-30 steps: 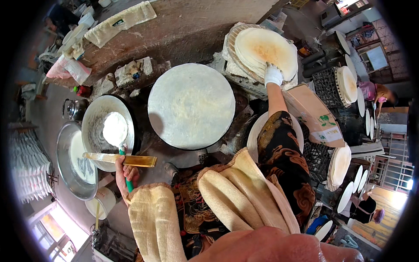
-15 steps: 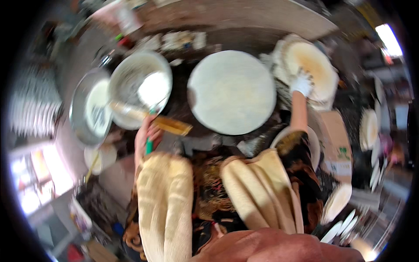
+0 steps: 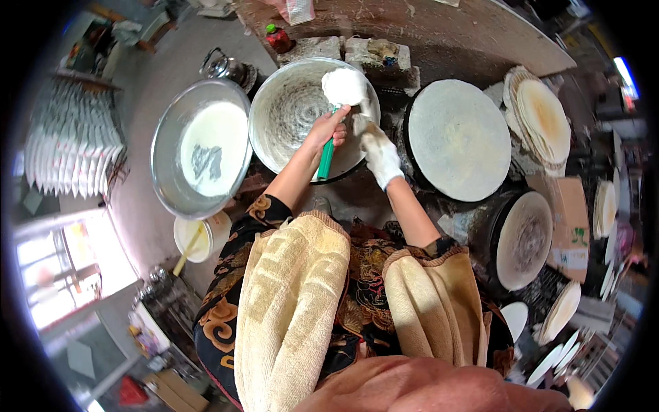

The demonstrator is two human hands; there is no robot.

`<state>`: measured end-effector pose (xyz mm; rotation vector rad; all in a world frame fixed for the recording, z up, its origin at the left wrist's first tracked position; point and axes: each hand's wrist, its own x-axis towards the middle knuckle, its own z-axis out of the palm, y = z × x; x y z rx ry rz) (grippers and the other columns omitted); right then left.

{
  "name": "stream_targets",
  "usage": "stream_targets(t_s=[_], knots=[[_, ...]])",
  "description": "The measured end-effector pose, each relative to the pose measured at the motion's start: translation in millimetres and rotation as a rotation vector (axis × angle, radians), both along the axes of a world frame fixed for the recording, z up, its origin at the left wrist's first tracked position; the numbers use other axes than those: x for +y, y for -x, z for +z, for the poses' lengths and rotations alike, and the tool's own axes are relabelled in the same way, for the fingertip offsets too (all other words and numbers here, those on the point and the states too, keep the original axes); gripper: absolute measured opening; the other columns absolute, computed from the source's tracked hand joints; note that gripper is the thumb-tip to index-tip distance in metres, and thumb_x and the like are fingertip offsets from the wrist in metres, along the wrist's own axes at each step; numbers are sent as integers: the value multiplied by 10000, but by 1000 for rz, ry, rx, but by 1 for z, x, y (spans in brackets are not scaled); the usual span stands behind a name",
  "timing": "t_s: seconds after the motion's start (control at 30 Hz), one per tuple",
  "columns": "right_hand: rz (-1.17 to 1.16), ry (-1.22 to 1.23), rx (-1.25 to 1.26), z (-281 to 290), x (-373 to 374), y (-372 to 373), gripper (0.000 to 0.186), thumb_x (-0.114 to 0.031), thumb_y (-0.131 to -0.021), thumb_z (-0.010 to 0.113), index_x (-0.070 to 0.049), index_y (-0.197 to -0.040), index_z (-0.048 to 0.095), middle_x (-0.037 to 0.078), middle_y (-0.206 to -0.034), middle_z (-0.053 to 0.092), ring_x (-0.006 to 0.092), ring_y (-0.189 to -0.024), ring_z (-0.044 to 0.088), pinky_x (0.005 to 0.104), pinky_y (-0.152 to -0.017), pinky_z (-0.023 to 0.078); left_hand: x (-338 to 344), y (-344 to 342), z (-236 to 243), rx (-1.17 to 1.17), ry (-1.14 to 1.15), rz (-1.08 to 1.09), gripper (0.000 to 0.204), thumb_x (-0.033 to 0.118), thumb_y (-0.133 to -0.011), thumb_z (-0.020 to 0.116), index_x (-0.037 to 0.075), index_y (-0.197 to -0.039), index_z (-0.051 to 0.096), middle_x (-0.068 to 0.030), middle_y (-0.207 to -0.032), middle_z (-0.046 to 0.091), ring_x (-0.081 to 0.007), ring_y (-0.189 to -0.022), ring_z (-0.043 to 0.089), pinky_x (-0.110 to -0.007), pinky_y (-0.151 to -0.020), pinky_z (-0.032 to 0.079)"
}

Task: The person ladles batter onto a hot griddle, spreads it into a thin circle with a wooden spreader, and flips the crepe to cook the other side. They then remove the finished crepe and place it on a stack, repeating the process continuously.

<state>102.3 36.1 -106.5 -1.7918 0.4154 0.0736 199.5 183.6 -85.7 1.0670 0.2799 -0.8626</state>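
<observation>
My left hand (image 3: 328,132) is closed round the green handle (image 3: 325,162) of a tool, with its thumb along the handle. A rounded, bright white mass (image 3: 344,87) sits at the handle's upper end; whether it is the tool's head or something on it is unclear. Both are over the wide metal basin (image 3: 272,147), whose inside is streaked with white. Just right of the handle, my white-gloved right hand (image 3: 379,152) reaches over the basin's right rim, close to the white mass. Its fingers are smeared by motion. The round pale griddle plate (image 3: 460,141) lies farther right.
A second metal basin (image 3: 163,147) with white liquid stands left, above a white bucket (image 3: 218,230). Stacked thin round sheets (image 3: 542,117) lie far right. A tilted round plate (image 3: 525,240) and a cardboard box (image 3: 573,213) are below them. A red jar (image 3: 279,40) stands behind.
My right hand has left the stack of round sheets and come over to the basin beside my left hand. The view has shifted, so the basins appear farther right. My left hand still grips the green handle.
</observation>
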Motion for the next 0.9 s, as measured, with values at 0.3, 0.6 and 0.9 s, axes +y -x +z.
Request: stream_targets(t_s=[0.3, 0.6, 0.9], knots=[[-477, -626, 202, -22, 47, 64, 339, -297, -936, 495, -129, -1224, 551, 22, -696, 579, 59, -457, 411, 214, -374, 316, 2, -56, -56, -481, -343, -231, 377, 313, -926, 533, 92, -1229, 492, -36, -548, 481, -130, -378, 448, -288, -340, 384], [-377, -69, 140, -31, 40, 94, 488, -299, -892, 558, -98, -1333, 504, 35, -807, 630, 81, -669, 548, 253, -625, 465, 81, -124, -32, -1583, -828, -523, 520, 125, -812, 631, 287, -1295, 529, -198, -926, 653, -397, -822, 616, -466, -725, 494], [-291, -356, 245, 10, 100, 5, 456, -297, -891, 565, -159, -1323, 511, 32, -687, 599, 109, -508, 515, 281, -453, 443, 103, -142, -53, -1687, -992, -368, 592, 76, -791, 626, 304, -1321, 494, -168, -988, 648, -377, -837, 620, -457, -745, 501]])
